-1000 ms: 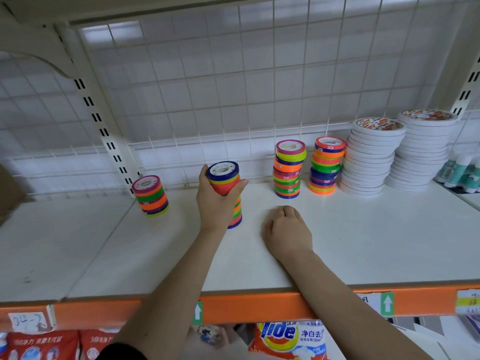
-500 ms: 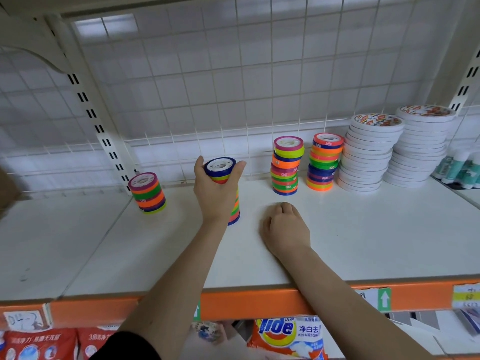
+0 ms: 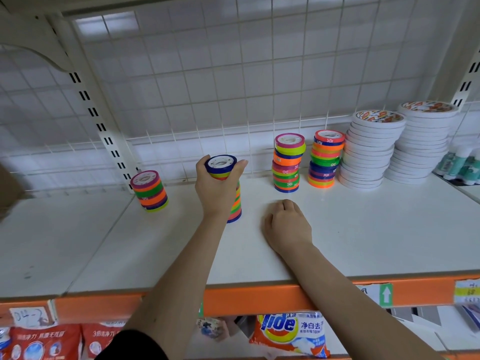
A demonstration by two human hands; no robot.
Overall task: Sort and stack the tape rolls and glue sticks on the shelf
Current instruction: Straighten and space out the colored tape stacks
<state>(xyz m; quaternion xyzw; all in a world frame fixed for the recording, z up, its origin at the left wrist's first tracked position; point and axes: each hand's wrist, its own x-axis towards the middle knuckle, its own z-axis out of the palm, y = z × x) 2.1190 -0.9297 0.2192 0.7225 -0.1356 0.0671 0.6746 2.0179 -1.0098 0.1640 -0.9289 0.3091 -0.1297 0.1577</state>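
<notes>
Left hand (image 3: 217, 189) wraps top of a colored tape stack (image 3: 225, 187), mid-shelf (image 3: 363, 229). Right hand (image 3: 287, 226) fisted, resting on shelf just right. More colored stacks far right; white rolls (image 3: 368, 152) beyond; glue sticks (image 3: 459, 165) at right edge.

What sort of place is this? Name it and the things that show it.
Most likely a shop aisle. The shelf has an orange front edge with price labels, stock stands in repeated stacks of white tape rolls, and bagged Tide detergent sits on the shelf below.
</notes>
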